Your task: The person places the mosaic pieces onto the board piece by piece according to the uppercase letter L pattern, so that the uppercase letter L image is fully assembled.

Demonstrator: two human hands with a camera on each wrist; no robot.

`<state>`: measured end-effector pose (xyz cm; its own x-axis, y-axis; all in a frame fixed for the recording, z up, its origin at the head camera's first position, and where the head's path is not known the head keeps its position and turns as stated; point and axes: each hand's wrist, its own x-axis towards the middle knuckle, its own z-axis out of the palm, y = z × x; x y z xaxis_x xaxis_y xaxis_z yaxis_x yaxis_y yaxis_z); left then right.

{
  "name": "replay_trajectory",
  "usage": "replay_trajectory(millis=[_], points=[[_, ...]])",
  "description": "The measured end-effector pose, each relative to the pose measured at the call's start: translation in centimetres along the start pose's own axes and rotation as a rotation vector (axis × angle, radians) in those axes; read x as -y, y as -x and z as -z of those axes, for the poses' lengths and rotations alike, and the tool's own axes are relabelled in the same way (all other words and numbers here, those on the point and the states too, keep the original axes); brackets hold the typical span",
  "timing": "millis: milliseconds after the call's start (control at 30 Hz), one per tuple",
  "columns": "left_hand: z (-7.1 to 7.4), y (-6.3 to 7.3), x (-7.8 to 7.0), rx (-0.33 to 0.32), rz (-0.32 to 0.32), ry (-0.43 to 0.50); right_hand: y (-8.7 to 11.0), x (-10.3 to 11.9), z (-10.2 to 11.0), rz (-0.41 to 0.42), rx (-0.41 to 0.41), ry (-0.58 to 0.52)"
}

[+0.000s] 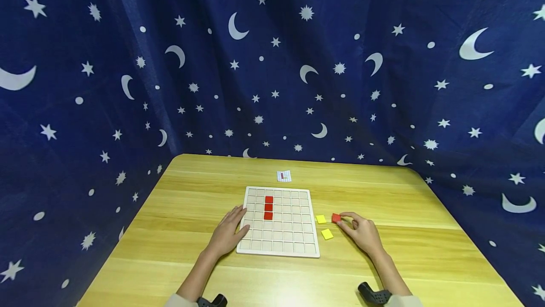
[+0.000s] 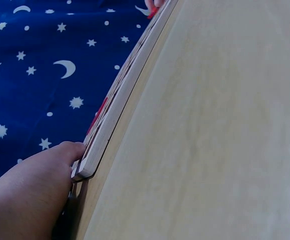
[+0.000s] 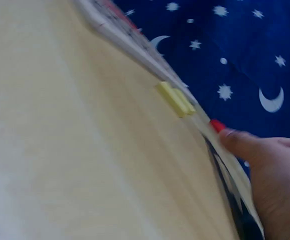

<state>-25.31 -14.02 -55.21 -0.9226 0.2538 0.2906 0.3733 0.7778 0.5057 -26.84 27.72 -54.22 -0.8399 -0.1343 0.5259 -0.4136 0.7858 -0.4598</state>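
Note:
A white grid board [image 1: 281, 252] lies on the table, with three red square tiles [image 1: 268, 207] in one column near its upper left. My left hand [image 1: 227, 233] rests along the board's left edge, thumb and fingertips touching the rim; the left wrist view shows the thumb on the board's side [image 2: 102, 142]. To the right of the board, my right hand [image 1: 364, 236] pinches a red tile [image 1: 336, 217] between thumb and fingers. In the right wrist view that red tile [image 3: 216, 125] shows at the thumb tip. Two yellow tiles [image 1: 327, 234] lie between the board and this hand.
Behind the board lies a small paper card [image 1: 284, 176] printed with a grid and a coloured pattern. The wooden table [image 1: 191, 193] meets a dark blue curtain [image 1: 281, 61] with white moons and stars at the back and sides.

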Motion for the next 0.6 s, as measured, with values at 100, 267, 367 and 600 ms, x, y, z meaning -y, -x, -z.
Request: replay_trajectory(millis=[100,267,367,600], points=[[-0.1,0.0,0.2,-0.005,-0.006,-0.012,-0.2,0.8,-0.3,0.056,-0.038,-0.016],[0.1,0.0,0.0,-0.014,-0.014,0.009,-0.2,2.9,-1.5,0.195,-0.067,-0.024],[0.2,0.0,-0.1,-0.007,-0.012,0.003,-0.3,4.3,-2.3,0.243,-0.060,-0.026],[0.1,-0.1,0.0,0.010,-0.001,0.003,-0.5,7.4,-4.0,0.303,-0.037,-0.048]])
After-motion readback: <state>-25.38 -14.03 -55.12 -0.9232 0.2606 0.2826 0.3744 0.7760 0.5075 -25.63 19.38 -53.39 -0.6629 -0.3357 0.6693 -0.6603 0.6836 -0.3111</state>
